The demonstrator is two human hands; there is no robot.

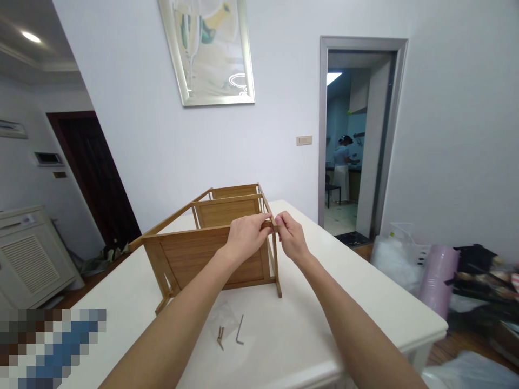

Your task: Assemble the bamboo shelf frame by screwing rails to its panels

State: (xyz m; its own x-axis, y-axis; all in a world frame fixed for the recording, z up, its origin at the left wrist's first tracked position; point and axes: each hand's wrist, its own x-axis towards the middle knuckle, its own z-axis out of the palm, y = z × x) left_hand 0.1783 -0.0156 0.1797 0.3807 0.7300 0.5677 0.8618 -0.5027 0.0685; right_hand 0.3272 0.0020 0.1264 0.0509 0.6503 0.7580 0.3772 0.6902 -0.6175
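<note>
A brown wooden shelf frame (194,251) lies on its side across the white table (284,335). My left hand (248,233) is closed on the top right corner of its nearest panel, thumb and fingers around the edge. Against the outer side of that same corner, my right hand (290,235) is pinched; whatever its fingertips hold is hidden. On the tabletop in front of the frame are a few screws (220,336), a bent hex key (239,332) and a clear plastic bag (225,316).
Beyond the table is a white wall with a framed picture (214,54). Through a doorway (344,162) at the right, a person stands at a counter. Beside the table's right edge sit a purple roll (438,278) and plastic bags. A white cabinet (34,256) stands at left.
</note>
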